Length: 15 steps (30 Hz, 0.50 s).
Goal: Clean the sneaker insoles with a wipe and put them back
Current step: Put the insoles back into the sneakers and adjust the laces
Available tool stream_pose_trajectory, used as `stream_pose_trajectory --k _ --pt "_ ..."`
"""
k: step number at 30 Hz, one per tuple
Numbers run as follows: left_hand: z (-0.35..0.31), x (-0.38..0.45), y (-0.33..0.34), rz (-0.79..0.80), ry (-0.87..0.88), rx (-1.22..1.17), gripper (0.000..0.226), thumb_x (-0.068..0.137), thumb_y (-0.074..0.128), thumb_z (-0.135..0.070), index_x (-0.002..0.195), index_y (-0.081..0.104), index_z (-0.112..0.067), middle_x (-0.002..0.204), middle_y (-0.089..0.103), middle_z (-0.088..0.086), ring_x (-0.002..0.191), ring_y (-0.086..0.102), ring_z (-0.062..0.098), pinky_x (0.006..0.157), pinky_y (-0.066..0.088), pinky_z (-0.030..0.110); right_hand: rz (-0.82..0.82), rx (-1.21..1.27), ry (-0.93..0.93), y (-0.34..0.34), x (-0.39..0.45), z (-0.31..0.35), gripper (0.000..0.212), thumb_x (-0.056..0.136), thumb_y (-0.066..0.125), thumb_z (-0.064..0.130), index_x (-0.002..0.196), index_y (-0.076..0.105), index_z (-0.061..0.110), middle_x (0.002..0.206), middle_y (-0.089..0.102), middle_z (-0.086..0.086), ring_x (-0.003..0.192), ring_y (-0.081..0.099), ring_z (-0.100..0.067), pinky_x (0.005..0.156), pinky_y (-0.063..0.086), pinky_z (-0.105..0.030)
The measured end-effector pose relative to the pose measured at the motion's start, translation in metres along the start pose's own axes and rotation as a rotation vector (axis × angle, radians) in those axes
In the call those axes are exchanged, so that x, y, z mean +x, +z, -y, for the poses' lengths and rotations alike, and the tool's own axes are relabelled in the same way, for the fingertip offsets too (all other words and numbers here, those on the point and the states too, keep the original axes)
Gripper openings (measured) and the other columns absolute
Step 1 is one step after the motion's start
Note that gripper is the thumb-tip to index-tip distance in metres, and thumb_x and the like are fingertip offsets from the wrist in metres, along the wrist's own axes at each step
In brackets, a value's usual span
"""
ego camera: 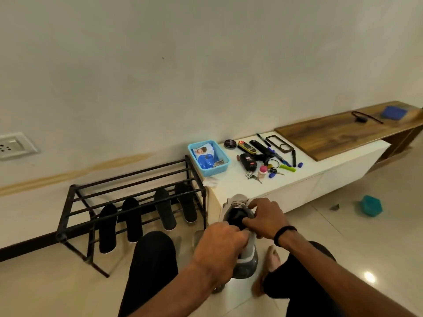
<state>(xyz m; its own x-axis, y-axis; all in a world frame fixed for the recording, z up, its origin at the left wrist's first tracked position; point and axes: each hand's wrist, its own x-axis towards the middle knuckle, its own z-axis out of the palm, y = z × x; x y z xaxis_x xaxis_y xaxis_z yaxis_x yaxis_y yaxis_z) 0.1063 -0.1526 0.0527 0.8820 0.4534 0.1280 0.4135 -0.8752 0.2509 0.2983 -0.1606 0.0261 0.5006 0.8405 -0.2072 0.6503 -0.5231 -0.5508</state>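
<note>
Sneaker (242,227) stands heel-down on the floor between the knees, opening facing up, likely so an insole slides in or out. Left hand (219,245) fingers curl around the collar; right hand (265,218) fingers pinch the tongue side, spreading it. Four insoles (146,218) lean in the rack (128,197), left. Bench (286,179) edge sits close behind; floor is open right.

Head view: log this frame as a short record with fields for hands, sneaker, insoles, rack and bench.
left hand: left hand grips the grey sneaker at its heel
right hand: right hand reaches into its opening, fingers on a black insole
spare insoles: four black insoles lean on the black shoe rack
bench: blue basket with wipes pack, crumpled wipe beside it
</note>
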Motion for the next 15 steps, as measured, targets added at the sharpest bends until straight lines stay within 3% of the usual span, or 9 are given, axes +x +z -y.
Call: stream_pose_trajectory --k 2,5,8,11,13,15 --pt "0.010 0.016 0.005 0.020 -0.020 -0.117 0.015 0.098 0.065 -0.034 0.110 0.069 -0.027 0.108 0.069 -0.008 0.099 0.062 0.008 0.095 0.050 0.025 -0.075 -0.045 -0.049 -0.002 0.011 -0.010 0.049 0.073 0.076 0.036 0.119 0.065 0.023 0.102 0.071 -0.001 0.081 0.066 -0.017 0.075 0.059 -0.032" --pt "0.029 0.048 0.015 0.032 -0.173 -0.468 0.023 0.090 0.073 -0.049 0.105 0.075 -0.032 0.100 0.071 -0.017 0.089 0.065 -0.004 0.080 0.054 0.013 -0.167 0.009 -0.107 0.004 0.027 -0.024 0.044 0.078 0.074 0.033 0.120 0.064 0.026 0.099 0.069 0.004 0.084 0.061 -0.012 0.073 0.050 -0.022" --pt "0.062 0.088 0.041 -0.159 -0.404 -0.555 0.022 0.092 0.070 -0.052 0.108 0.073 -0.036 0.095 0.071 -0.019 0.079 0.064 -0.010 0.066 0.050 0.007 -0.184 0.083 -0.134 0.026 0.056 -0.043 0.037 0.081 0.072 0.031 0.116 0.064 0.028 0.104 0.068 0.006 0.090 0.060 -0.012 0.081 0.055 -0.028" --pt "0.101 0.123 0.069 -0.170 -0.519 -0.525 0.043 0.090 0.070 -0.056 0.129 0.059 -0.043 0.107 0.064 -0.010 0.087 0.063 0.003 0.076 0.054 0.018 -0.193 0.150 -0.096 0.040 0.081 -0.057 0.034 0.084 0.072 0.031 0.116 0.062 0.028 0.098 0.066 0.008 0.088 0.062 -0.012 0.077 0.055 -0.027" --pt "0.126 0.152 0.094 -0.037 -0.459 -0.508 0.062 0.088 0.073 -0.053 0.143 0.044 -0.047 0.118 0.056 -0.004 0.098 0.062 0.012 0.087 0.056 0.030 -0.222 0.181 -0.063 0.046 0.105 -0.065 0.043 0.084 0.074 0.034 0.123 0.060 0.024 0.089 0.064 0.009 0.081 0.062 -0.009 0.071 0.055 -0.025" --pt "0.142 0.176 0.109 0.017 -0.374 -0.465 0.067 0.087 0.074 -0.048 0.146 0.042 -0.045 0.123 0.053 -0.001 0.107 0.060 0.015 0.091 0.052 0.029 -0.282 0.137 -0.094 0.044 0.125 -0.066 0.051 0.082 0.075 0.041 0.126 0.056 0.024 0.082 0.063 0.009 0.073 0.063 -0.010 0.066 0.057 -0.030"
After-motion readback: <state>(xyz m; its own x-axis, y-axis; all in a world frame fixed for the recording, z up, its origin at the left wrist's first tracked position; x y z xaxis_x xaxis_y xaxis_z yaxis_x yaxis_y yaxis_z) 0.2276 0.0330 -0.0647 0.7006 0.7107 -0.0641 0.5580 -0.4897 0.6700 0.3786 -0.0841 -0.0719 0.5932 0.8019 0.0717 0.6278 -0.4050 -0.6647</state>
